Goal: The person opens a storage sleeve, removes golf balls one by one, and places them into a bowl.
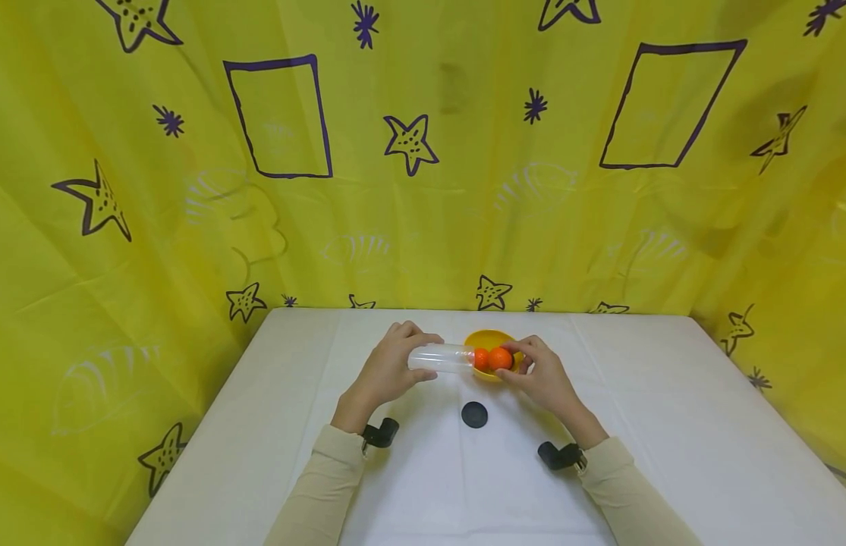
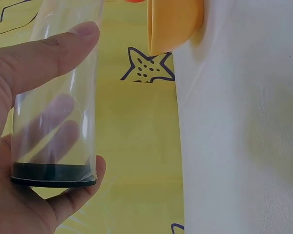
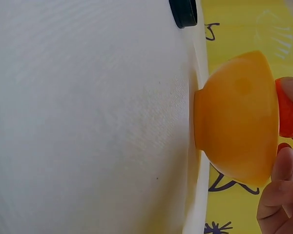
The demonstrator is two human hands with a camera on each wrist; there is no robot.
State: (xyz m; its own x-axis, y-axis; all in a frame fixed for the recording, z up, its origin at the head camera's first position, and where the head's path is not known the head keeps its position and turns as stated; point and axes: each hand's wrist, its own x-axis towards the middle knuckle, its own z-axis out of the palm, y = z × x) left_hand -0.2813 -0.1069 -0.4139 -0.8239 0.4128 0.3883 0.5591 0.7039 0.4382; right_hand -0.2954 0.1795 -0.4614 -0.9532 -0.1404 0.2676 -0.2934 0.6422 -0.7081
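Note:
My left hand (image 1: 387,365) grips a clear plastic tube (image 1: 441,358), thumb on one side and fingers round the other. A dark cap (image 2: 53,174) closes the tube's base, near my palm in the left wrist view. The tube lies nearly level, its mouth towards the right. At that mouth sits one orange ball (image 1: 481,359); whether it is fully inside I cannot tell. Just right of it, my right hand (image 1: 545,373) pinches another orange ball (image 1: 501,359) between thumb and fingers. Both balls are over a yellow bowl (image 1: 489,337), whose inside is mostly hidden.
A round black lid (image 1: 474,415) lies on the white-covered table (image 1: 423,485), nearer me than the bowl. Behind the table hangs a yellow curtain (image 1: 423,212) with drawn stars. Each wrist wears a small black camera (image 1: 382,433).

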